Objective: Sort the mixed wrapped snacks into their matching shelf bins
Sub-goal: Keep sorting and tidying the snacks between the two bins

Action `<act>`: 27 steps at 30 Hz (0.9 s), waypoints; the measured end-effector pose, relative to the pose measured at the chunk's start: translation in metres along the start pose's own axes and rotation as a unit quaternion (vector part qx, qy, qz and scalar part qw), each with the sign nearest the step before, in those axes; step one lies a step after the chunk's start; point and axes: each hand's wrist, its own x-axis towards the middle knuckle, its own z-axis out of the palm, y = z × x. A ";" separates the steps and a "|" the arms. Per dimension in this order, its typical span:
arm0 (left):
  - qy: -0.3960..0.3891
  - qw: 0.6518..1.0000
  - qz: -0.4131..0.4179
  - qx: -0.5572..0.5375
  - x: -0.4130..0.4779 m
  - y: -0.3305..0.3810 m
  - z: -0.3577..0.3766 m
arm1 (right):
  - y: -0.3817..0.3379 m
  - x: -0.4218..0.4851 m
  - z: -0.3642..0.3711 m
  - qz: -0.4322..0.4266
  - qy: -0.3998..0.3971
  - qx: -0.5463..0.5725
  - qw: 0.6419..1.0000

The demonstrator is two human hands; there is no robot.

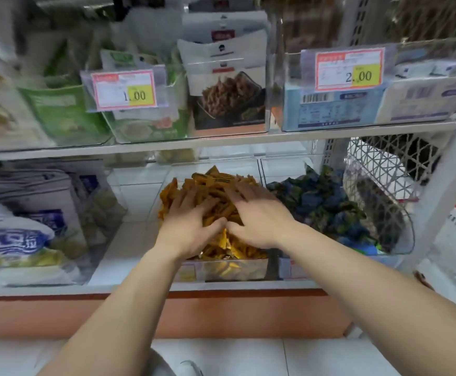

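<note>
A clear bin [237, 271] on the lower shelf is heaped with small orange-wrapped snacks [218, 183]. Both my hands lie on top of that heap. My left hand [187, 226] rests palm down on the left side with its fingers spread over the wrappers. My right hand [256, 215] presses on the right side, fingers stretched toward the back. The two thumbs nearly meet at the middle of the heap. Neither hand shows a wrapper pinched in it. To the right, a second clear bin [403, 240] holds blue and green wrapped snacks [322, 202].
White and blue packets [23, 232] fill the lower shelf's left side. The upper shelf [221, 143] carries clear bins of green packs [66, 115], dark packs [228, 99] and pale blue packs [338, 109], with price tags [125, 89] in front. A white mesh panel [379, 161] stands at right.
</note>
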 end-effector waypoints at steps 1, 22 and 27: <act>0.003 1.000 -0.004 -0.014 -0.001 -0.007 0.000 | -0.002 0.012 0.004 -0.006 -0.028 0.004 1.000; 0.067 0.996 0.016 0.050 0.009 -0.016 0.006 | 0.008 0.141 0.020 0.035 -0.095 0.124 0.987; 0.060 0.996 0.007 0.068 0.004 -0.013 0.002 | 0.005 0.167 0.022 0.036 -0.145 0.011 0.989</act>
